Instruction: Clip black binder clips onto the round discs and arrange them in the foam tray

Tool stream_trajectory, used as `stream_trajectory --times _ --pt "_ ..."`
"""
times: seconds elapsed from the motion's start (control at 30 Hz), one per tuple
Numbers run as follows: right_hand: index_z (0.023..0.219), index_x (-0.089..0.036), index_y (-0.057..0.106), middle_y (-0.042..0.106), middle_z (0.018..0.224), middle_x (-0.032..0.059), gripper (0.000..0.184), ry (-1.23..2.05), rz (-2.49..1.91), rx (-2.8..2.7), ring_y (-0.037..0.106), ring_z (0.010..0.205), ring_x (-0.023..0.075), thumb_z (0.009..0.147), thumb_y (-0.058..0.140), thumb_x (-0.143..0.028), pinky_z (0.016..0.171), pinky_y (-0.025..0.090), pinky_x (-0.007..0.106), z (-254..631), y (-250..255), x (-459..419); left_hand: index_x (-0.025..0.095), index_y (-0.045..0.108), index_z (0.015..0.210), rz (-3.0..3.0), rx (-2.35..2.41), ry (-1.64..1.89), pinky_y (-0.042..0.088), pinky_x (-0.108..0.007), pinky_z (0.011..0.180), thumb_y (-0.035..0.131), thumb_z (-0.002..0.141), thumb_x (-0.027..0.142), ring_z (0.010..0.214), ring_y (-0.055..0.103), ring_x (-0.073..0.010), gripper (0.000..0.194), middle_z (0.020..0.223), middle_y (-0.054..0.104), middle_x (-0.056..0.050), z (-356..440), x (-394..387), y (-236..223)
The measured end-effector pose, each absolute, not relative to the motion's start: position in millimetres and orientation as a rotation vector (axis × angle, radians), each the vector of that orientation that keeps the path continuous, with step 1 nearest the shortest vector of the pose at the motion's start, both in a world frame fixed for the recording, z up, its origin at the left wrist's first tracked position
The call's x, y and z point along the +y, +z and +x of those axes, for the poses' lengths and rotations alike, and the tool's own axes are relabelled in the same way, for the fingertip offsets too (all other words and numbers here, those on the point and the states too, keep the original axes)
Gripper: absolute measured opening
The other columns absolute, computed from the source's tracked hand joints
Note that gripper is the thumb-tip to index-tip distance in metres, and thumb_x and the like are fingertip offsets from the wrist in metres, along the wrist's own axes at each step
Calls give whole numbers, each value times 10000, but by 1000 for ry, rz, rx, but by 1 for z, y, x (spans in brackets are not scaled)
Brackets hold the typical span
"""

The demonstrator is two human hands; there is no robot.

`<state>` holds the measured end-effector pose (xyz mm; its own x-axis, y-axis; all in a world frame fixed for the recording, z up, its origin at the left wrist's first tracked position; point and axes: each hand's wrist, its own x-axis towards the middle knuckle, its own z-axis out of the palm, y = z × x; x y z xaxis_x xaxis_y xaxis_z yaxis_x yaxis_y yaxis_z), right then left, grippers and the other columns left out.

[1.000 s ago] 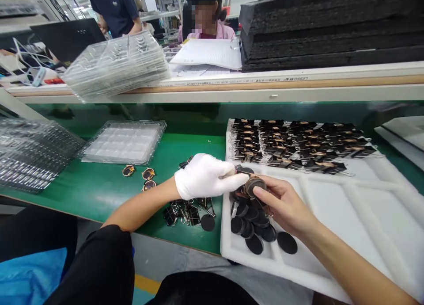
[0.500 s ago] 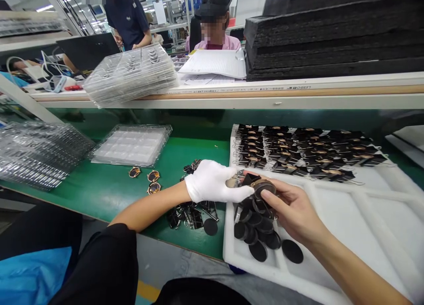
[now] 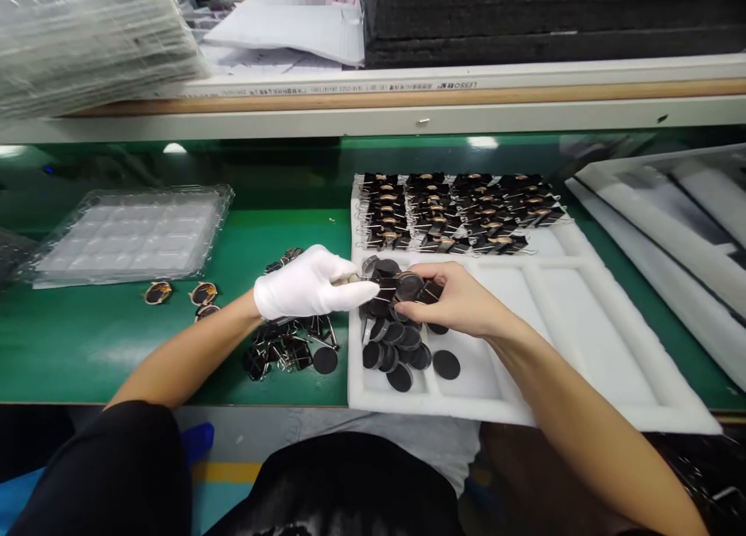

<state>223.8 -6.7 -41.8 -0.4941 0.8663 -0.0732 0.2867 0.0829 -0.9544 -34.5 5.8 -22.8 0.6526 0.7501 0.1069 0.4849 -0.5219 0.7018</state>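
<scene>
My left hand [image 3: 311, 283], in a white glove, pinches the wire handles of a black binder clip [image 3: 386, 289] over the foam tray. Bare, my right hand [image 3: 458, 297] grips a round piece with a dark disc face [image 3: 409, 287] between thumb and fingers. The binder clip sits against this piece's left side, and more black clip parts show by my right fingertips. Below lies a pile of loose black discs [image 3: 393, 334] in the white foam tray [image 3: 513, 404]. A heap of binder clips [image 3: 285, 349] is on the green table beneath my left wrist, partly hidden by it.
Rows of clipped round pieces [image 3: 437, 210] fill the tray's far part. Brown-patterned round pieces [image 3: 157, 292] lie left, before a clear plastic tray [image 3: 131, 233]. A shelf edge [image 3: 280, 101] runs across the back. More foam trays [image 3: 670, 233] lean at right.
The view has swung right and down, so the scene sits further left. My left hand has closed on the clip handles, and the clip is now against the round piece in my right hand.
</scene>
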Motion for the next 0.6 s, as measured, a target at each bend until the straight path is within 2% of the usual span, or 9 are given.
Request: stream_trajectory --times 0.1,0.27,0.47,0.53,0.6 --pt "746 -185 712 667 721 -15 121 1455 -1099 -1942 599 698 143 762 809 -256 648 459 275 225 -40 -8 209 211 609 2197 913 505 168 -259 503 566 957 410 546 182 -71 536 588 178 66 -32 3 -25" --pt "770 -183 690 670 686 -18 213 1525 -1040 -1959 617 633 138 828 812 -348 610 469 276 226 -41 -9 205 240 595 2176 912 476 178 -251 499 564 958 401 537 195 -65 525 583 195 67 -30 4 -28" --pt "867 -171 735 709 739 -6 210 1473 -1039 -2024 648 640 139 876 778 -376 646 495 277 229 -43 -9 197 292 570 2165 994 421 209 -254 504 573 947 429 517 241 -64 524 543 243 70 -27 3 -28" --pt "857 -174 737 721 730 -2 220 1419 -1060 -2066 664 654 150 892 761 -390 650 491 277 230 -43 -8 192 336 575 2174 1035 364 218 -257 511 570 954 454 513 262 -67 516 533 277 71 -26 4 -26" --pt "885 -183 750 752 763 7 213 1277 -1105 -2133 688 690 166 904 752 -396 650 479 276 230 -45 -9 188 423 611 2147 1052 280 261 -251 528 520 991 503 517 341 -72 502 540 386 65 -26 5 -24"
